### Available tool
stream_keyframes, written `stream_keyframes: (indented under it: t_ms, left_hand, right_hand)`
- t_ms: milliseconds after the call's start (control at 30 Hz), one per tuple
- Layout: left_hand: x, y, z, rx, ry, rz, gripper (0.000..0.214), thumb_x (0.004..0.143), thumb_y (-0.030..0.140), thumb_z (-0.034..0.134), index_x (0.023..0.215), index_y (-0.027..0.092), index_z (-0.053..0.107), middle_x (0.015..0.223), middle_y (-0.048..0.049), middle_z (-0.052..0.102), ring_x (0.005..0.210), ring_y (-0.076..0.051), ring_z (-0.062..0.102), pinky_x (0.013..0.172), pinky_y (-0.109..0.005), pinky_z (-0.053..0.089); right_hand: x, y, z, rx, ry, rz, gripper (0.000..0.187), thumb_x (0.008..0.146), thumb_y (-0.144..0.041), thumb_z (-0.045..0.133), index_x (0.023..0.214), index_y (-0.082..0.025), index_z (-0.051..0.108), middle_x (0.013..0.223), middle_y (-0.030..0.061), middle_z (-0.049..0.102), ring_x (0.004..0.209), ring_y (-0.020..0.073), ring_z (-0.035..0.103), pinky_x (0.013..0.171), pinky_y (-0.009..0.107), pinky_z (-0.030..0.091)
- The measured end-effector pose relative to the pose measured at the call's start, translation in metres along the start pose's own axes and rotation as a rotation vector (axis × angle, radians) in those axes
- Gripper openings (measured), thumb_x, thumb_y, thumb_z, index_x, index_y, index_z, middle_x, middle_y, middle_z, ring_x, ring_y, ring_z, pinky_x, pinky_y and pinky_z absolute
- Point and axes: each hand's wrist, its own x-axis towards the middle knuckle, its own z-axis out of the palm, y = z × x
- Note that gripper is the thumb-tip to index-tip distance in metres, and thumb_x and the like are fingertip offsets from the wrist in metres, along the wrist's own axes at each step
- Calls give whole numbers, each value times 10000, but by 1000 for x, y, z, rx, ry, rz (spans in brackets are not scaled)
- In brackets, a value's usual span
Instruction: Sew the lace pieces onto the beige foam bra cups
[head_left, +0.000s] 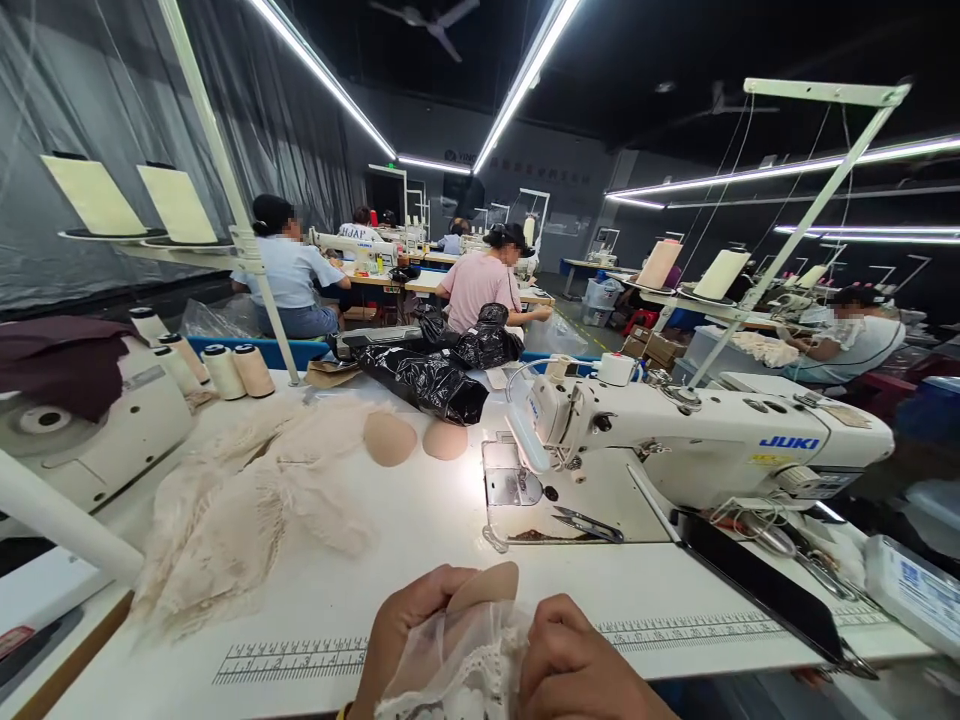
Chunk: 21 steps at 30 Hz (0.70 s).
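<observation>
At the table's front edge, my left hand is closed around a beige bra cup together with sheer white lace fabric. My right hand pinches the right side of the same lace, fingers curled. The cup's upper edge sticks out above the fabric; the rest is hidden by lace and fingers. Two more beige cups lie farther back on the table. To the left spreads a heap of cream lace pieces.
A white JUKI sewing machine stands on the right, thread snips on its bed. Black plastic bags and thread cones sit at the back. A black tray lies right. Several people work at machines beyond.
</observation>
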Motion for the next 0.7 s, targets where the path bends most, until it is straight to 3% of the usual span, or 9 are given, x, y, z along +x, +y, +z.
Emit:
stream_keyframes:
  t_ms: [100,200,300,433,533,700]
  left_hand:
    - [0,3,-1,138,13,106,127,674,250,867,785,192,846,756,-44,741,735,-240,636,685,-293,501]
    - [3,4,-3,266,-25,237,146,726,269,859,864,221,857,822,-64,789,754,-261,691,719,-310,528]
    - [4,4,-3,341,-67,304,186,744,240,847,930,232,850,890,-71,814,784,-278,733,742,-316,550]
    - [3,4,-3,440,-81,313,138,786,241,816,922,221,831,844,-64,796,752,-257,725,707,-297,541]
    - [3,5,-3,416,-75,325,127,776,220,789,898,214,824,775,-49,755,703,-240,690,679,-297,523]
    - [3,5,-2,417,-50,305,110,732,186,802,840,199,818,719,-35,712,675,-228,654,666,-297,508]
  right_hand:
    - [2,-12,-14,79,64,-12,313,1081,-431,476,1331,-455,663,896,35,783,877,242,688,881,435,498]
    - [2,-17,-15,109,303,-20,311,1043,-430,561,1341,-433,650,885,39,760,813,251,661,815,432,503]
    - [5,-16,-8,40,488,23,355,987,-366,660,1341,-396,653,1022,80,703,918,274,643,802,413,522]
    - [8,-12,-2,-16,420,23,443,947,-408,718,1373,-431,603,1252,93,629,1130,318,590,952,466,510]
    - [6,-7,3,-77,366,-27,509,907,-444,763,1377,-434,567,1359,90,582,1182,332,558,974,471,497]
    - [5,0,11,-254,459,-55,287,891,-133,691,1107,-307,618,1335,74,578,1144,283,555,944,418,495]
